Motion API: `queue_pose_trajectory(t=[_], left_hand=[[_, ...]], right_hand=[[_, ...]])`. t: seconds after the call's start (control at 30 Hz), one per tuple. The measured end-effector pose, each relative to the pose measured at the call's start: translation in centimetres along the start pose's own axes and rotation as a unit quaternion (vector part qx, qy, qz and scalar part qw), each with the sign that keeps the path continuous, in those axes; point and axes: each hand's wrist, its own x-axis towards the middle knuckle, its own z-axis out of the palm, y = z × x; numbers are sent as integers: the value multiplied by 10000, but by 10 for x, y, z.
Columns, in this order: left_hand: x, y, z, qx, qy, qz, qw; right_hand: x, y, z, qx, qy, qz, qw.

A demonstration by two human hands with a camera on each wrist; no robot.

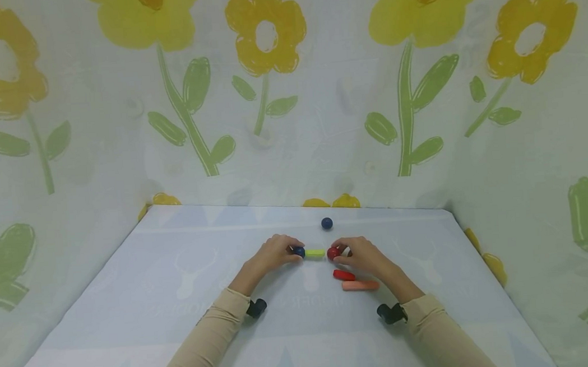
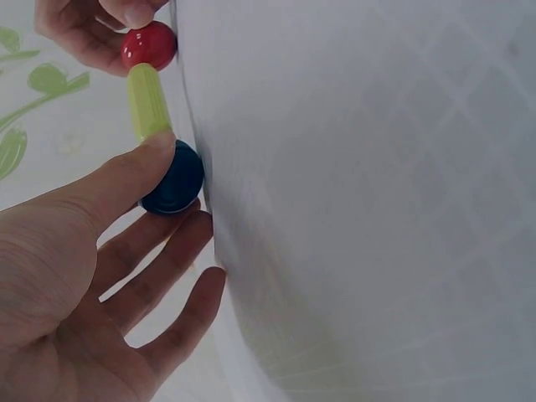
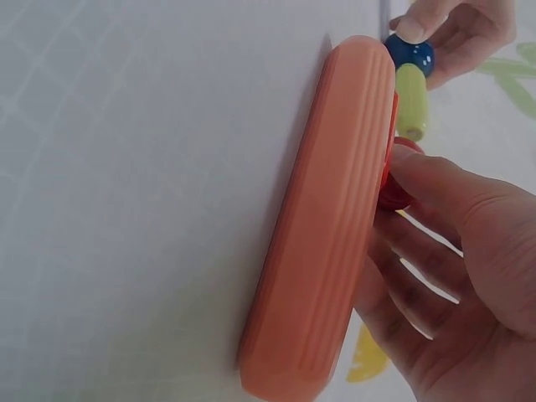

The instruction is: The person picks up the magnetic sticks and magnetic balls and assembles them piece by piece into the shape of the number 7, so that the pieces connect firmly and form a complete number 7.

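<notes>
Between thumb and fingers, my left hand point(image 1: 273, 253) pinches a dark blue ball point(image 1: 299, 253). A short yellow-green ribbed rod point(image 1: 315, 253) extends from that ball toward the right, its end against the ball. My right hand point(image 1: 363, 255) pinches a red ball point(image 1: 333, 253) just off the rod's free end, a narrow gap showing in the head view. Closest to the right wrist camera lies a long orange ribbed rod point(image 3: 322, 226), partly covering a short red rod point(image 1: 344, 275). Both rods lie on the table below the right hand.
A second dark blue ball point(image 1: 327, 223) rests near the back of the white-covered table point(image 1: 180, 303). Black wrist cameras point(image 1: 256, 308) are strapped at both cuffs. A flower-printed curtain point(image 1: 320, 109) surrounds the table's back and sides.
</notes>
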Motion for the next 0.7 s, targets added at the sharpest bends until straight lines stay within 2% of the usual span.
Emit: queue_pose_trajectory(t=[0.3, 0.7], left_hand=[[1, 0, 1, -23, 12, -1, 10000], [2, 0, 1, 88, 14, 5, 10000]], right_hand=[[1, -1, 2, 23, 6, 102, 9999], [2, -3, 4, 18, 20, 16, 10000]])
